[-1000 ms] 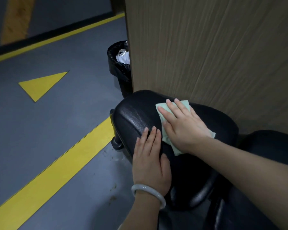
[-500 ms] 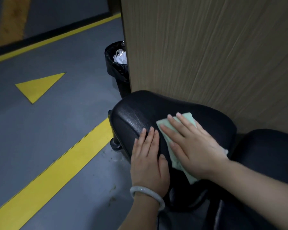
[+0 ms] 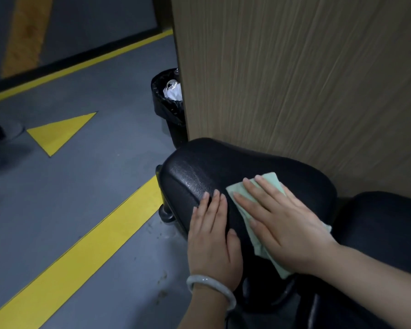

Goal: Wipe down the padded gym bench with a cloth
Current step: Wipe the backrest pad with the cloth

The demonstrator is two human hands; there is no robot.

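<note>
Nearest us, our left hand (image 3: 212,243), a pale bangle (image 3: 210,289) on its wrist, lies flat with straight fingers on the black padded bench (image 3: 223,172). Just right of it, our right hand (image 3: 287,227) presses a pale green cloth (image 3: 254,231) flat against the pad, fingers straight and slightly spread. Farther off stand a wood-grain panel (image 3: 294,79) and, at its left edge, a black lined bin (image 3: 169,105).

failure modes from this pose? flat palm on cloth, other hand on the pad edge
1. The right hand only presses the green cloth flat, no pinch, so the cloth may bunch or slide off the curved pad.
2. The left hand lies bare on the pad's near edge, likely leaving that strip unwiped.
3. The pad sits close to the wood-grain panel; the far strip could get missed.
</note>
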